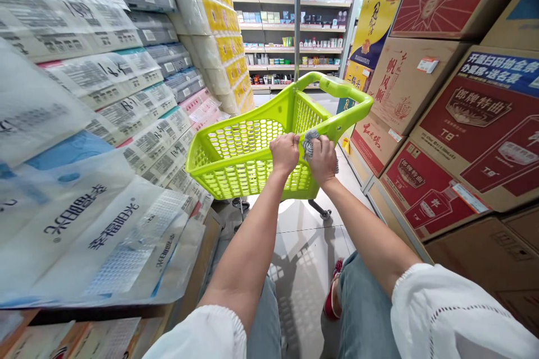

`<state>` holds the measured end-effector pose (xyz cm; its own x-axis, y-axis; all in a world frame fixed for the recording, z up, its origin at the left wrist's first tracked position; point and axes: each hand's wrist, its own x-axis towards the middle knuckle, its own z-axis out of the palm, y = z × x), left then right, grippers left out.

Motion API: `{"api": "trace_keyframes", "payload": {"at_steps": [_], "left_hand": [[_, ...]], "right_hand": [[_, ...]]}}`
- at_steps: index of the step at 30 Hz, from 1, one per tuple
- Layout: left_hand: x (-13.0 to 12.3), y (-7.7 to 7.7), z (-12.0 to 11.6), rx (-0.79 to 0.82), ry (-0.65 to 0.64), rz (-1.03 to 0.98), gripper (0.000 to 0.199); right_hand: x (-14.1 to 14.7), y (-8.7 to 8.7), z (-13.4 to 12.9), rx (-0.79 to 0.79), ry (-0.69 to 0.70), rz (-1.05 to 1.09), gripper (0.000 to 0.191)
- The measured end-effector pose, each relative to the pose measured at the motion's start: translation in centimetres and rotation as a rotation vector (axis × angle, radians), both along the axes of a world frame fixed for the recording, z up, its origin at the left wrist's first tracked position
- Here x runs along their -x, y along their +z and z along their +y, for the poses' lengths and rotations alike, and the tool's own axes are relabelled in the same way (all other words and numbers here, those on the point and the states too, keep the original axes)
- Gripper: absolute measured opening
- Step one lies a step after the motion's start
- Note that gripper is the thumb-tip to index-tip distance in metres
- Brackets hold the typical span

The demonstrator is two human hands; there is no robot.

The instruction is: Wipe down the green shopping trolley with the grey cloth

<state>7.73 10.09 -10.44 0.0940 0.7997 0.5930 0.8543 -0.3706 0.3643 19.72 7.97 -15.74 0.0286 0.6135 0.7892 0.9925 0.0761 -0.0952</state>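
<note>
A bright green plastic shopping cart with perforated sides stands sideways in front of me, its handle end at the right. My left hand is closed over the near top rim of its basket. Just to the right, my right hand is closed on a grey cloth and presses it against the same rim, below the cart's handle. Part of the cloth is hidden under my fingers. The basket's visible inside shows only its green mesh walls.
Stacked packs of tissue paper line the left side, with yellow and white paper rolls behind. Cardboard cartons are piled along the right. Shelves of small boxes and bottles close the far end. A grey pole rises behind the cart.
</note>
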Motion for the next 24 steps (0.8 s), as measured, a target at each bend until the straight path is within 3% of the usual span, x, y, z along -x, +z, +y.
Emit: {"api": "trace_keyframes", "payload": {"at_steps": [4,11,13,18,24], "left_hand": [[0.0,-0.1,-0.1,-0.009,-0.003,-0.006,0.036],[0.2,-0.1,0.3,-0.017,-0.025,-0.025,0.037],[0.1,-0.1,0.3,-0.009,-0.026,-0.035,0.037],[-0.1,-0.1,0.1,-0.007,-0.021,-0.043,0.036],[0.0,-0.1,0.1,-0.009,-0.013,-0.021,0.038]], "right_hand": [[0.0,0.3,0.3,-0.030,-0.025,0.019,0.032],[0.5,-1.4,-1.5,0.288,0.079,-0.103,0.025],[0.2,-0.8,-1.5,0.274,0.074,-0.102,0.025],[-0.3,1.1,0.1,0.042,-0.017,0.003,0.031],[0.3,-0.8,-0.8,0.157,0.005,-0.059,0.029]]}}
